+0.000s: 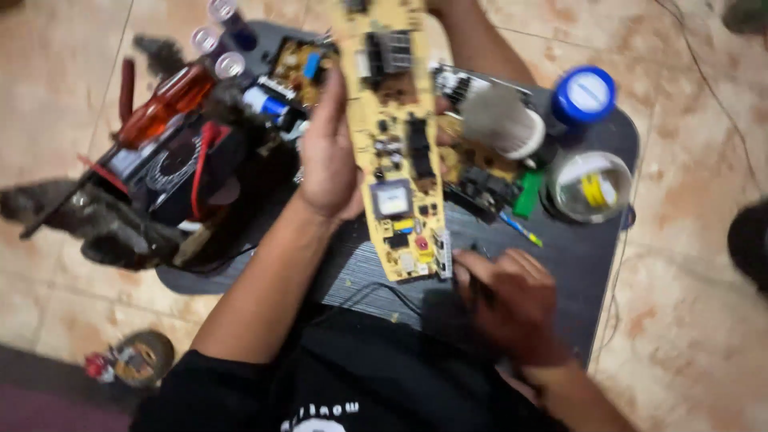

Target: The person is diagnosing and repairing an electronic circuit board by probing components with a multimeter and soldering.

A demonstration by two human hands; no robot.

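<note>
The left hand (pixel 330 156) holds a long yellow circuit board (pixel 394 136) above the middle of the dark surface (pixel 584 256), while the right hand (pixel 506 300) (closed on a thin dark tool, blurred) touches its near end.

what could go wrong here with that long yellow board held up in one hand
The left hand grips the long yellow circuit board by one edge only, so it may twist or slip. The right hand holds a thin dark tool near its lower corner; a slip might nick parts. The clear jar near the table edge could get knocked off.
</note>
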